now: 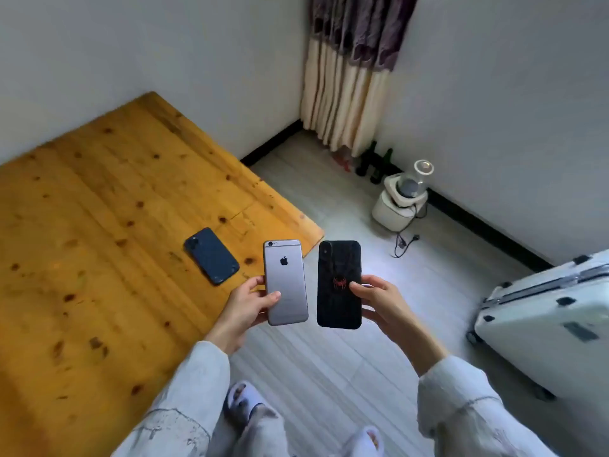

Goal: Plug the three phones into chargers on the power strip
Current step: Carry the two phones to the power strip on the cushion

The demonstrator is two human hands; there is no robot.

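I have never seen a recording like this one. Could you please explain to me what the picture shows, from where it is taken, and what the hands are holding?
No machine is here. A person wears one camera on the head; it looks forward and down, so you see that person's own arms and feet. The left hand holds a silver phone, back side up. The right hand holds a black phone with a red spider mark. The fingers curl round each phone's edges. A third, dark blue phone lies on the wooden table. On the floor stand a white appliance and a white suitcase. No power strip is visible.

suitcase (543,311): cut by right edge | phone screens: face away | table (99,225): cut left
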